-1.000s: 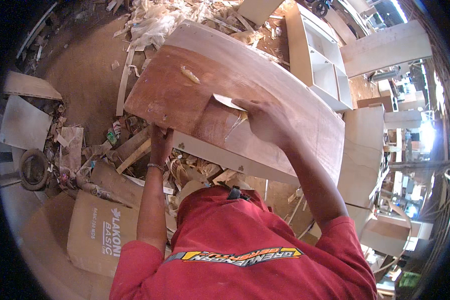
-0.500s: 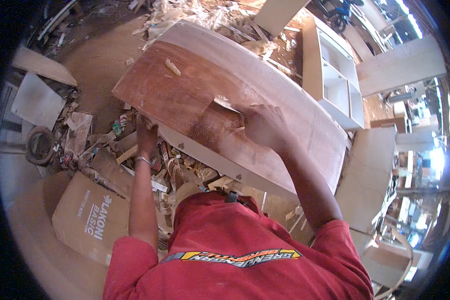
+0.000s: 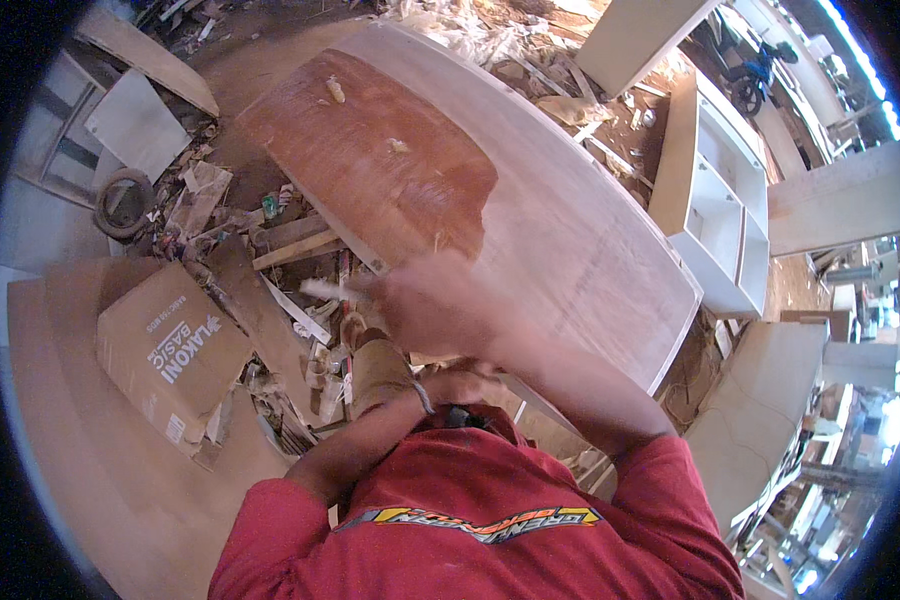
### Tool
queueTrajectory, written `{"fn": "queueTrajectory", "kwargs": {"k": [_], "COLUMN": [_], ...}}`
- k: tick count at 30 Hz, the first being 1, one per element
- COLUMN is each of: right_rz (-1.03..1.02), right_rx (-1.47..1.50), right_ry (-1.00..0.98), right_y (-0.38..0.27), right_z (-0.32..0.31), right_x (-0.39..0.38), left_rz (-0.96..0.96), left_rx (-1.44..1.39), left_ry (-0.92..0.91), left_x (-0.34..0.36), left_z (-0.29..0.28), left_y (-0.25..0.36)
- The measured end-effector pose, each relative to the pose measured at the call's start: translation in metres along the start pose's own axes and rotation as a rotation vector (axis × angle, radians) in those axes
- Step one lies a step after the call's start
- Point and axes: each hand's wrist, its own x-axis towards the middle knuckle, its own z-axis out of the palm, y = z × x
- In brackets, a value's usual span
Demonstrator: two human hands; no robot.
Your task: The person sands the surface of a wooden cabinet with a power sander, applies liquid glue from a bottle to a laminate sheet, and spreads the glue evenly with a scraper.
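Observation:
A long wooden panel (image 3: 570,250) lies in front of me, its left part coated with a glossy, wet-looking reddish-brown layer (image 3: 370,150). Two pale lumps sit on that coating. My right hand (image 3: 430,305), smeared by motion, crosses the panel's near edge with its fingers closed. From it toward the left sticks a thin pale-edged sheet (image 3: 332,290), also blurred. Close to my chest is my left hand (image 3: 462,385), below the right forearm and apart from the panel; its fingers are too unclear to read.
A flattened cardboard box (image 3: 170,345) lies at the left among wood offcuts and scraps. Behind it are a small tyre (image 3: 123,203) and a white board (image 3: 138,125). A white open cabinet (image 3: 715,215) stands beyond the panel, with a pale long board (image 3: 755,410) at the right.
My right hand has lifted the sheet off the coating and swung toward me and left. My left hand has let go of the panel's edge and come to my chest. The view has shifted.

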Motion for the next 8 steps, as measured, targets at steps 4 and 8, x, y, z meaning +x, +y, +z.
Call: {"fn": "queueTrajectory", "kwargs": {"k": [4,8], "right_rz": [0.236,0.295], "right_rx": [-0.092,-0.212], "right_ry": [0.219,0.104], "right_y": [0.086,0.113], "right_z": [-0.028,-0.001], "right_x": [-0.018,-0.016], "left_rz": [0.037,0.22], "left_rx": [0.114,0.213], "left_ry": [-0.375,-0.295], "left_x": [0.018,0.029], "left_z": [0.084,0.116], "left_y": [0.038,0.0]}}
